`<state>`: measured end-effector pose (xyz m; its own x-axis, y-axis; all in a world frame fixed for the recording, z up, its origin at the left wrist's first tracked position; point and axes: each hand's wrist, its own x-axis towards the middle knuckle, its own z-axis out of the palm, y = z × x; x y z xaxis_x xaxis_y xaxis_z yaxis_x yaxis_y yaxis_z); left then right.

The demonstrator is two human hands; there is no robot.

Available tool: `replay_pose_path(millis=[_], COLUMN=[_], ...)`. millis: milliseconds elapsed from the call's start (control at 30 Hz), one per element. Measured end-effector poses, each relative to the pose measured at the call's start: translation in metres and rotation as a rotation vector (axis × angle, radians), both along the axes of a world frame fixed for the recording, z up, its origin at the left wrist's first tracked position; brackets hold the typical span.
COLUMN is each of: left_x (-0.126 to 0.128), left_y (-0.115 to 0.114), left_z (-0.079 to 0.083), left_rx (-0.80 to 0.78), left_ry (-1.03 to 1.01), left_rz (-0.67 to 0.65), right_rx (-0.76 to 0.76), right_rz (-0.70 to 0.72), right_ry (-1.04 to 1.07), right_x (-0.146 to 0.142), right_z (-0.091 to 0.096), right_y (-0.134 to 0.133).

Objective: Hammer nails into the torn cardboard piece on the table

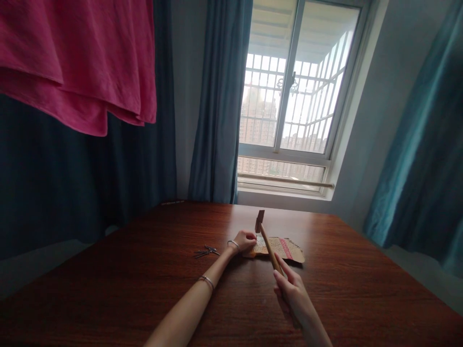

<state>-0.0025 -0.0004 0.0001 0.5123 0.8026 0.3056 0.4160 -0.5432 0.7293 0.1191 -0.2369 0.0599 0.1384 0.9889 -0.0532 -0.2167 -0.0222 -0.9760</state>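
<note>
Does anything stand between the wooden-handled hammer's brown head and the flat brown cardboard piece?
Yes: the bare left hand, at the left end of the cardboard piece, has fingertips just below the hammer's head in this view, apparently pinching a thin upright nail.

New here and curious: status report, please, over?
Right hand gripping hammer. Left hand at cardboard, seemingly pinching a nail. Loose nails left of cardboard, apparently not obstructing.
</note>
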Motion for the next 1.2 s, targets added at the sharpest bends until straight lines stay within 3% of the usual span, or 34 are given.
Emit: replay_pose_path(millis=[367,1200], left_x=[0.000,0.001], left_y=[-0.002,-0.001], left_z=[0.002,0.002], left_rx=[0.061,-0.016], left_ry=[0.014,-0.011], left_rz=[0.005,0.001], right_rx=[0.007,-0.006], right_rz=[0.008,0.033], right_ry=[-0.019,-0.058], right_x=[0.000,0.002], right_z=[0.008,-0.003], right_y=[-0.001,0.006])
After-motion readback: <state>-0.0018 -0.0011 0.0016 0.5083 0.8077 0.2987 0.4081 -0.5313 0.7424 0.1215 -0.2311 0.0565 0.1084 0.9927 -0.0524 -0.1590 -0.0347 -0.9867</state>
